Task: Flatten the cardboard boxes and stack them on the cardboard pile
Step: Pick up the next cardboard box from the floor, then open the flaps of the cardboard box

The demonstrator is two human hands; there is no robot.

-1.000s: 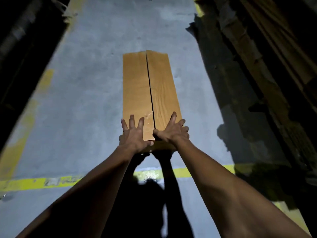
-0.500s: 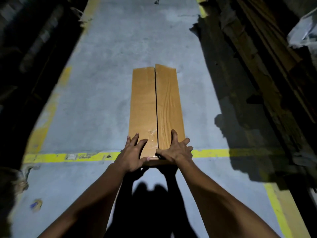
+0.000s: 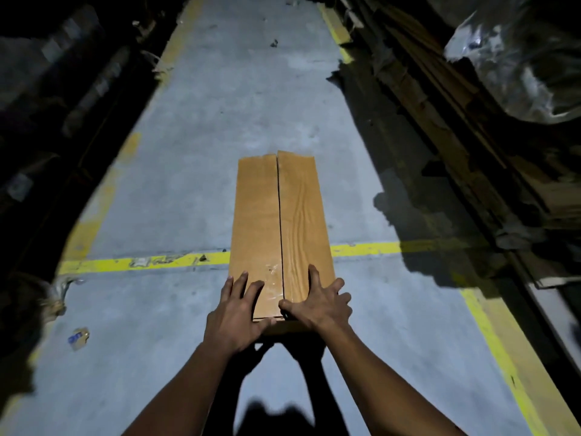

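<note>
Two bare forearms reach forward from the bottom of the view, almost parallel, and both hands meet at the near end of a long cardboard box [image 3: 279, 228]. The left hand [image 3: 234, 316] lies on the left flap with fingers straight and spread, and its thumb goes around the near edge. The right hand [image 3: 317, 302] lies on the right flap, fingers spread, thumb pointing inward at the seam. Neither grip is closed around the box; the fingers press flat on top. The box is held above the grey floor [image 3: 176, 190], over a yellow line [image 3: 141, 262]. Its long axis runs straight away from the person, and the dark seam between the two flaps runs the same way. On the right side stands a cardboard pile [image 3: 465, 146], mostly in shadow
</note>
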